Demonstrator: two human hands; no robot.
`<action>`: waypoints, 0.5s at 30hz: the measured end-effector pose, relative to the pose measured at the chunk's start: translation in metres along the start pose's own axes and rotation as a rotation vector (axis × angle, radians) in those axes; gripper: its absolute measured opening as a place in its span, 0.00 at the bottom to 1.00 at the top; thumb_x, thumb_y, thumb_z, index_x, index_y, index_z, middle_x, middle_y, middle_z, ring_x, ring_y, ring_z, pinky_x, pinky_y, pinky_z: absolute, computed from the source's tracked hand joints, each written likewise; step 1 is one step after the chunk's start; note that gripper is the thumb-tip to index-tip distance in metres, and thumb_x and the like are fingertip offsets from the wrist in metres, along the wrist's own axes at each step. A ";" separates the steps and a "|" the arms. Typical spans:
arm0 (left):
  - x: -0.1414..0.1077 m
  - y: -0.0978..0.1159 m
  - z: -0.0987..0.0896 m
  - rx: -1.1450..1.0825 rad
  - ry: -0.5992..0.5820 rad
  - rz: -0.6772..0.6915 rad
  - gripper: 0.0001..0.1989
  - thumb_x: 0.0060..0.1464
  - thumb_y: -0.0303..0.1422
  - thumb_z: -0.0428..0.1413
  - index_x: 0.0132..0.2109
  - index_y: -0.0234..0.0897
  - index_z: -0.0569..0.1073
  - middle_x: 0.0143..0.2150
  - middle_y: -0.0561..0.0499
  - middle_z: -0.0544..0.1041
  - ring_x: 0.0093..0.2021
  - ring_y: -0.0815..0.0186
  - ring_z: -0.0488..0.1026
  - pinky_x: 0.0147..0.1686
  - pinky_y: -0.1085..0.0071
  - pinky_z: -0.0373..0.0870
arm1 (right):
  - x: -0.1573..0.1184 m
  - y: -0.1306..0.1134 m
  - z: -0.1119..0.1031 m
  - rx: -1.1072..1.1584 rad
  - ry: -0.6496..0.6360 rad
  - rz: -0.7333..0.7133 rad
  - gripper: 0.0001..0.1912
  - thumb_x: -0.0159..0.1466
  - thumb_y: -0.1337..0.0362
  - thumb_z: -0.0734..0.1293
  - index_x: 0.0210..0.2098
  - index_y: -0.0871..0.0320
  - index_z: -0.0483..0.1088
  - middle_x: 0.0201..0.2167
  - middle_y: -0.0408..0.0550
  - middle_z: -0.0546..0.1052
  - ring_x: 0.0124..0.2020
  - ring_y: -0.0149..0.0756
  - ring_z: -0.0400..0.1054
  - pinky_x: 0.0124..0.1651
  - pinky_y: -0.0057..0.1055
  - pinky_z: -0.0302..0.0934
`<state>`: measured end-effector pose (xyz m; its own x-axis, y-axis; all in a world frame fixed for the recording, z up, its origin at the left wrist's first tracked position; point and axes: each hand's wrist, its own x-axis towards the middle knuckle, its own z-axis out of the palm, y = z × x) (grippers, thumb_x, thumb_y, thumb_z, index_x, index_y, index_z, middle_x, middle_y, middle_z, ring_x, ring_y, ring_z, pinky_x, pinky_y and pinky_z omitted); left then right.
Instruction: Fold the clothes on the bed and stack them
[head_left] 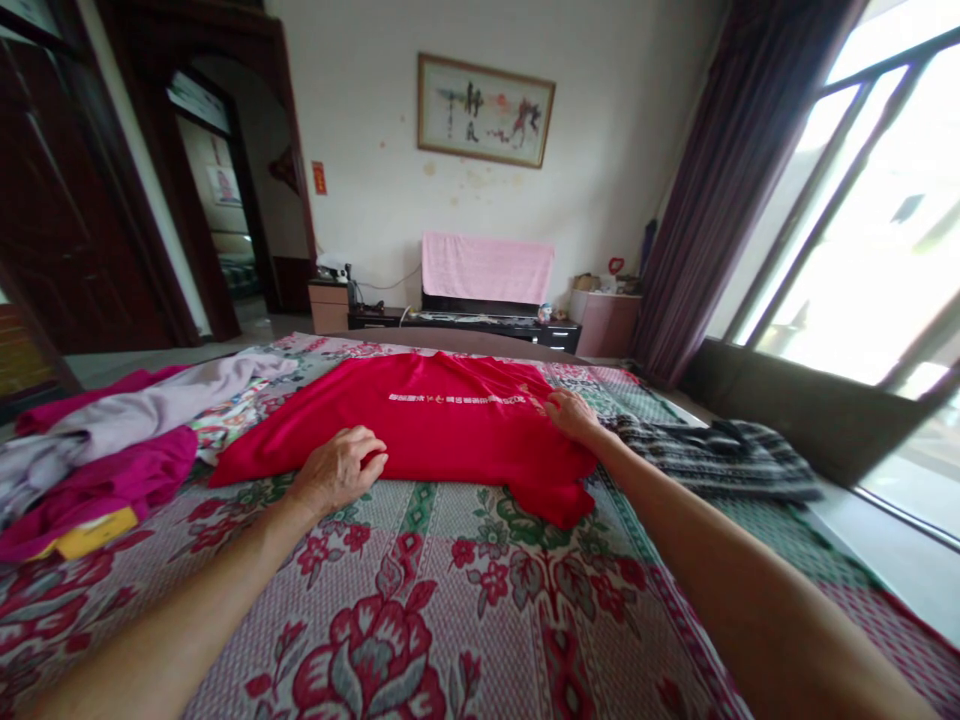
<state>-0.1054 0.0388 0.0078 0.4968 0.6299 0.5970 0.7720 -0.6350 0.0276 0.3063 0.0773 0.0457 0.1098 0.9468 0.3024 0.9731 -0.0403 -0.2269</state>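
Note:
A red shirt [450, 435] with a line of upside-down white print lies spread on a flowered bed cover [480, 600]. On the shirt's near left part rests my left hand [345, 468], its fingers curled over the cloth; whether it pinches any fabric is too small to tell. My right hand [574, 415] touches the shirt's right part beside the end of the print, fingers bent down onto the cloth, fingertips partly hidden. Near my right hand, a sleeve lies bunched at the shirt's near right corner.
Left of the shirt lie a magenta garment [150, 475] and a pale lilac one [172, 395], piled loosely. A striped black and grey garment [712, 455] sits on the right. Beyond the bed stands a low cabinet under a pink cloth [487, 268].

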 end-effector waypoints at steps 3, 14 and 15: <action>0.000 -0.001 0.001 -0.001 -0.001 -0.003 0.13 0.57 0.36 0.50 0.38 0.37 0.77 0.38 0.46 0.77 0.40 0.62 0.73 0.44 0.66 0.69 | -0.027 -0.016 -0.014 0.060 0.067 -0.192 0.16 0.63 0.62 0.58 0.40 0.59 0.75 0.44 0.53 0.76 0.46 0.39 0.68 0.50 0.32 0.59; 0.000 -0.001 0.001 0.001 -0.016 -0.006 0.15 0.57 0.37 0.48 0.36 0.35 0.78 0.37 0.44 0.77 0.39 0.59 0.74 0.44 0.64 0.69 | -0.108 -0.033 -0.082 0.180 -0.507 -0.344 0.07 0.53 0.66 0.67 0.32 0.60 0.73 0.26 0.41 0.73 0.26 0.27 0.62 0.29 0.24 0.56; 0.000 -0.003 0.002 0.000 -0.012 -0.003 0.16 0.57 0.37 0.48 0.36 0.35 0.78 0.37 0.44 0.77 0.39 0.60 0.74 0.44 0.64 0.70 | -0.113 -0.032 -0.085 0.158 -0.520 -0.341 0.08 0.52 0.69 0.66 0.32 0.59 0.73 0.27 0.41 0.74 0.27 0.27 0.63 0.30 0.24 0.56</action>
<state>-0.1066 0.0412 0.0057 0.4990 0.6371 0.5875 0.7736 -0.6330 0.0294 0.2798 -0.0553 0.0980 -0.3515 0.9311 -0.0976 0.8902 0.3002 -0.3426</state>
